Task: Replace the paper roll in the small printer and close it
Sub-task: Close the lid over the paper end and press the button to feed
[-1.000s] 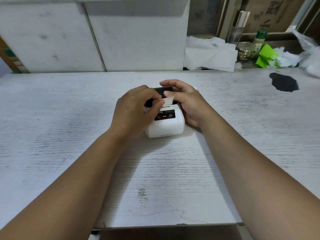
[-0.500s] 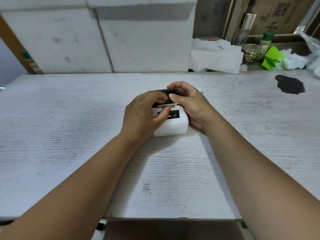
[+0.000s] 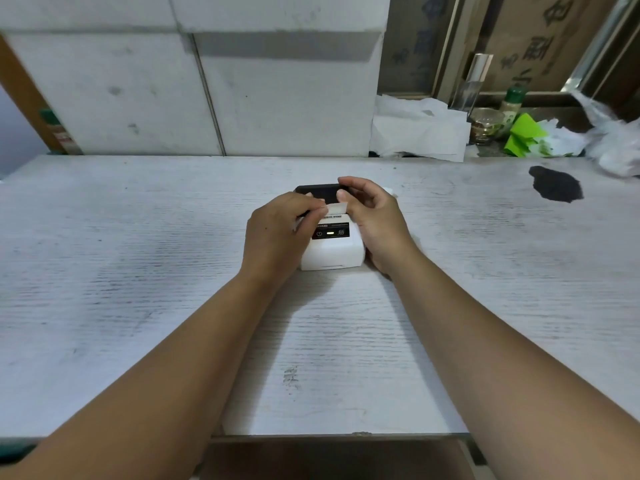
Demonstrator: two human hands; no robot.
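Observation:
A small white printer (image 3: pixel 332 252) sits mid-table on the whitewashed table (image 3: pixel 138 271), with a black control strip showing a lit yellow-white light. Its black lid (image 3: pixel 317 191) lies at the back, and the paper roll inside is hidden. A short white paper strip (image 3: pixel 335 209) sticks out of the slot. My left hand (image 3: pixel 277 233) pinches the strip's left end and covers the printer's left side. My right hand (image 3: pixel 375 216) pinches the strip's right end, with its index finger on the lid's right edge and its palm against the printer's right side.
White blocks (image 3: pixel 207 91) form a wall behind the table. At the back right lie crumpled white paper (image 3: pixel 419 133), a glass jar (image 3: pixel 486 124), a green-capped bottle (image 3: pixel 512 102) and green scraps (image 3: pixel 523 135). A dark stain (image 3: pixel 556 184) marks the table's right side.
The indicator light went from red to yellow-white. The paper strip stands up more between my fingertips, and both hands shifted slightly on the printer.

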